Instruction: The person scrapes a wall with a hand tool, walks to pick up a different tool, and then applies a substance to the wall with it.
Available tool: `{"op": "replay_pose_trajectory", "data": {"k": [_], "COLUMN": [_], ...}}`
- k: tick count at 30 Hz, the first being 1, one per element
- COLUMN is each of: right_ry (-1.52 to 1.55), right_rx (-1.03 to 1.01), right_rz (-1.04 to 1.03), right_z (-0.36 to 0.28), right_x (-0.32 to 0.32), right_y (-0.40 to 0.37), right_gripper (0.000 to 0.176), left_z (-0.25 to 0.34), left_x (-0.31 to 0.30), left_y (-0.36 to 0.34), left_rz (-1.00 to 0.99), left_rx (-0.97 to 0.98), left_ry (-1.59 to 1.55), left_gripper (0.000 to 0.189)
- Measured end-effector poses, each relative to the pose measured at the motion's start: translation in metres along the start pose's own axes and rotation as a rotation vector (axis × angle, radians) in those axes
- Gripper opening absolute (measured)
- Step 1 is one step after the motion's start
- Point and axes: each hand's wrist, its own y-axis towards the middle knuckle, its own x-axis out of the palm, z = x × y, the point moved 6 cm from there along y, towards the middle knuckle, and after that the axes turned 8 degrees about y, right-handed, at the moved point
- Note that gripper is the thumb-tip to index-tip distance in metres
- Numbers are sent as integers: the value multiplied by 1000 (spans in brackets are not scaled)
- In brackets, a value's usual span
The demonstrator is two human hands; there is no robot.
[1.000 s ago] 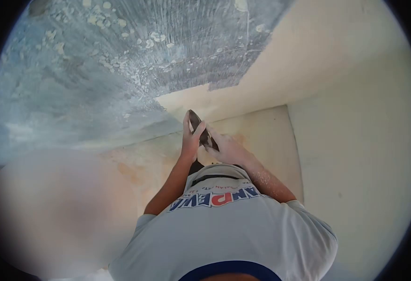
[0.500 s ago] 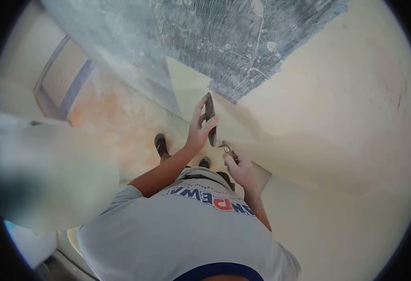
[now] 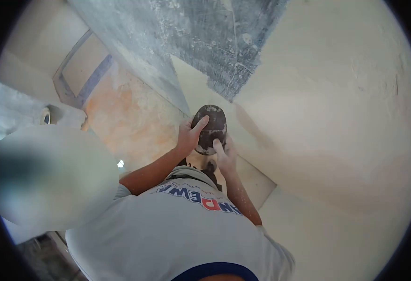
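A dark oval plate-like tool (image 3: 209, 122) with pale plaster smears faces up in front of my waist. My left hand (image 3: 189, 136) is closed round its left edge, thumb lying over the face. My right hand (image 3: 226, 154) is closed at the lower right edge, its thumb against the face. Its other fingers are mostly behind the rim, and I cannot see the metal-necked handle tool it held earlier. Beyond the plate is a wall with a rough grey area (image 3: 205, 37) bordered by smooth cream plaster (image 3: 318, 103).
A dusty, orange-stained floor (image 3: 125, 107) lies to the left. Farther left is a raised shape with blue-grey bands (image 3: 81, 70). A blurred pale round form (image 3: 51, 178) covers the lower left. My shoe (image 3: 211, 165) shows below the hands.
The oval plate has turned from edge-on to face-up and come lower. My right hand has moved up against it, and its handle tool has gone out of sight. The view has shifted slightly.
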Motion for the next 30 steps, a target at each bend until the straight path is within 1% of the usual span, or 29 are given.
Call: {"op": "replay_pose_trajectory", "data": {"k": [1,2,4,5,6,7,8,9,10,11,12,13,15,17,18,19,20,21,22,23,24,26,28,30], "right_ry": [93,98,40,42,-19,-77,-181,-166,-171,-181,-189,-186,20,30,37,-28,-17,-29,-39,-71,-68,-223,-237,-260], "right_rx": [-62,-72,-164,-176,-177,-179,-114,-119,-84,-45,-87,-95,-151,-202,-242,-300,-307,-283,-254,-305,-317,-363,-360,-361], "right_rz": [80,107,287,323,393,467,510,565,562,552,609,650,688,772,825,917,944,965,988,1060,1082,1126,1147,1147], "right_z": [2,5,6,7,9,10,11,20,36,49,42,48,59,58,56,50,55,62,70,66,64,61,69,80], "right_x": [5,14,19,23,26,29,33,32,31,34,48,56,69,78,83,88,86,80,77,79,77,78,76,70], "right_y": [8,16,29,36,40,46,54,63,76,84,85,90,104,111,112,109,110,112,113,113,114,110,108,108], "right_gripper": [36,36,30,30,28,28,26,26,27,28,30,30,34,34,35,36,36,35,35,46,46,49,50,51], "left_z": [0,1,2,-1,-6,-15,-21,-14,-11,7,17,16,10,11,17,22,14,13,11,8,2,-6,-10,-12], "left_x": [-1,-4,-6,-10,-18,-26,-36,-45,-54,-57,-61,-65,-73,-77,-78,-78,-81,-79,-81,-81,-81,-81,-82,-84], "left_y": [2,5,14,20,26,36,49,59,69,74,80,89,107,116,117,115,116,116,116,117,122,124,123,124], "left_rz": [-23,-21,-55,-52,-48,-88,-112,-142,-196,-234,-265,-334,-434,-521,-555,-590,-589,-617,-597,-575,-552,-568,-572,-547], "left_rx": [-9,-2,-4,-24,-47,-61,-4,52,31,56,82,43,47,41,81,121,76,75,46,17,6,12,14,5], "left_ry": [11,12,15,-28,-66,-53,33,120,135,164,190,194,186,182,181,181,182,189,176,159,158,199,238,133], "left_gripper": [25,24,23,22,22,22,22,22,22,24,25,28,28,28,28,28,26,26,25,24,23,24,25,27]}}
